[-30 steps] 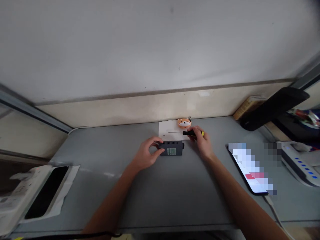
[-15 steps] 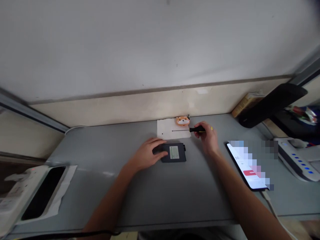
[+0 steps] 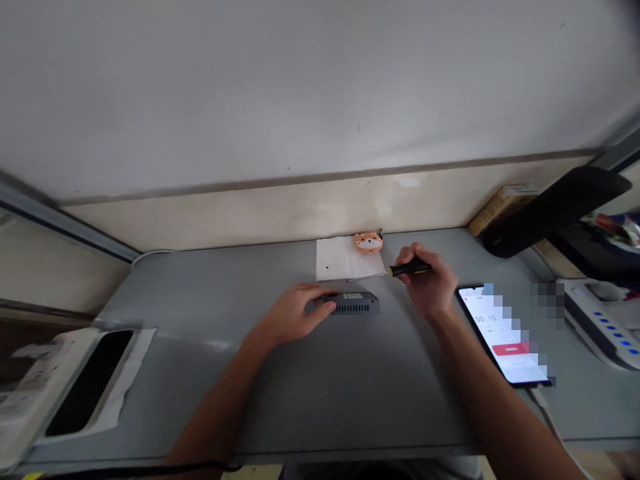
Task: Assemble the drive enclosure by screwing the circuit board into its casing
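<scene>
My left hand (image 3: 296, 312) grips the left end of a small dark box (image 3: 357, 308) with a pale label on top. The box is tilted, and a row of vent slots on its near side faces me. In my right hand (image 3: 426, 280) is a screwdriver (image 3: 411, 267) with a black and yellow handle, its thin shaft pointing left past the box's far side. Beyond the box lies a white paper (image 3: 335, 259) with a tiny dark speck on it, perhaps a screw. An orange animal-face case (image 3: 369, 242) rests on the paper's back right part.
To the right a lit phone (image 3: 503, 340) lies with a cable plugged in, beside a white power strip (image 3: 600, 320). A black cylindrical object (image 3: 555, 212) leans near a book-like box (image 3: 500, 210). A dark-screened phone (image 3: 90, 383) lies at the left. A wall closes off the back.
The dark box has been tipped up from lying flat, so its vented side now shows. My right hand has drawn back slightly toward me and rightward with the screwdriver.
</scene>
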Available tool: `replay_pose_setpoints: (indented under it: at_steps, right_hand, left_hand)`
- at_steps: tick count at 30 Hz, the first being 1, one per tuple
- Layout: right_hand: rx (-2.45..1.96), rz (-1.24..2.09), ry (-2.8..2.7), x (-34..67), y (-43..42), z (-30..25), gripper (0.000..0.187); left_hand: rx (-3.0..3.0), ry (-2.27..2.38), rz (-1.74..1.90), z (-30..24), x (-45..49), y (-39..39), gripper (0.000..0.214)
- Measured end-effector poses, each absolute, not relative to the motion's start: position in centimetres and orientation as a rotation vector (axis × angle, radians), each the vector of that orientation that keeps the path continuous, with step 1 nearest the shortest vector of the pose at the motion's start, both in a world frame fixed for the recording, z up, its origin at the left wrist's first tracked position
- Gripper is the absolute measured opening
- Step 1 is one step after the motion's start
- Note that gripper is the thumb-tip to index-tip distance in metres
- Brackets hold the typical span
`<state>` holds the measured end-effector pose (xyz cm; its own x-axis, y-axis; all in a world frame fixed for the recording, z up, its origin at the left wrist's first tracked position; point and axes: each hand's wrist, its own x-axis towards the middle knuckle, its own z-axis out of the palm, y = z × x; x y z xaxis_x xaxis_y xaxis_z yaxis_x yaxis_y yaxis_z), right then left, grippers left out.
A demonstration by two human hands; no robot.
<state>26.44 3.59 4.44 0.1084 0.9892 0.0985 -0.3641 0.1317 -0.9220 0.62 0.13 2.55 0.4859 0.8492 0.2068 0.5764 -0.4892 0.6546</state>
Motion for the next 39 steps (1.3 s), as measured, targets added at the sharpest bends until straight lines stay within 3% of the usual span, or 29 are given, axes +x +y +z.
replay_pose_setpoints:
  at_steps: [7,21,32,39]
  right_hand:
    - [-0.895,1.326,-0.993,25.4,3.2,4.3,0.031]
    - [-0.896,1.371,-1.009,24.8,3.4,3.4,0.033]
    - [-1.128,1.19,-1.01,24.6,4.2,1.7,0.035]
    - [-1.244,1.097,-1.358,23.6,4.1,1.0,0.049]
  left_hand:
    - [2.165,1.269,0.897,0.6,2.0,0.5,0.043]
    - [2.464,1.181,1.238,1.1,1.4,0.2,0.023]
    - [2.706,1.109,1.297,1.3,1.5,0.4,0.03]
    - [2.773,1.192,1.309,1.2,1.3,0.6,0.03]
